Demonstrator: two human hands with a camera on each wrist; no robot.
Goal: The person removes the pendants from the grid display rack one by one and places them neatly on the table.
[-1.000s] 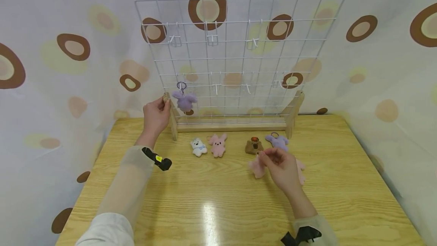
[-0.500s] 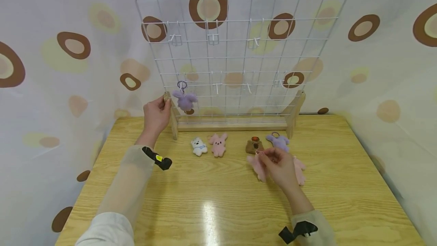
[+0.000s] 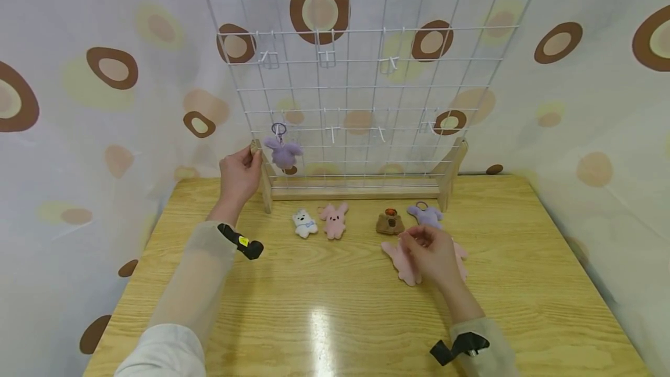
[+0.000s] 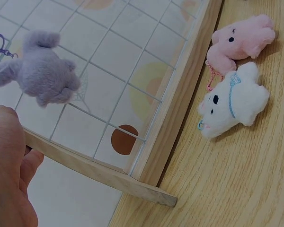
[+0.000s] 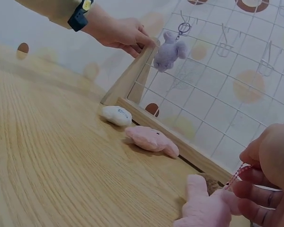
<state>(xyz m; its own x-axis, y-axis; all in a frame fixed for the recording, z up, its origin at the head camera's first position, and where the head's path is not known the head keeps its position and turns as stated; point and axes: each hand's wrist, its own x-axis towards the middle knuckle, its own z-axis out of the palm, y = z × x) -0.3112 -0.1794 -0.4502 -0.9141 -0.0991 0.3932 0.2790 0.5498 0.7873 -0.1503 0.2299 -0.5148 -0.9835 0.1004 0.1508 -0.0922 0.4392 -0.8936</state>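
My left hand [image 3: 241, 178] grips the top of the wooden side post [image 4: 99, 172] at the rack's left end. With thumb and fingers, my right hand [image 3: 431, 255] pinches the pink chain [image 5: 237, 176] of a pink plush keychain [image 3: 404, 265], which hangs close over the table. Part of that plush lies behind my fingers in the head view. A purple plush keychain [image 3: 283, 155] dangles by its ring from a hook on the white wire grid rack [image 3: 358, 87], just right of my left hand.
On the table [image 3: 272, 307] lie a white bear plush [image 3: 305, 224], a pink bunny plush [image 3: 334, 221], a brown plush [image 3: 389, 223] and a purple plush [image 3: 426, 216]. Another pink plush [image 3: 460, 258] is partly behind my right hand. Several white hooks [image 3: 389, 64] jut from the grid.
The pink plush under my right hand has swung round and sits slightly lower and further right, showing more of its body. My left hand stays on the post.
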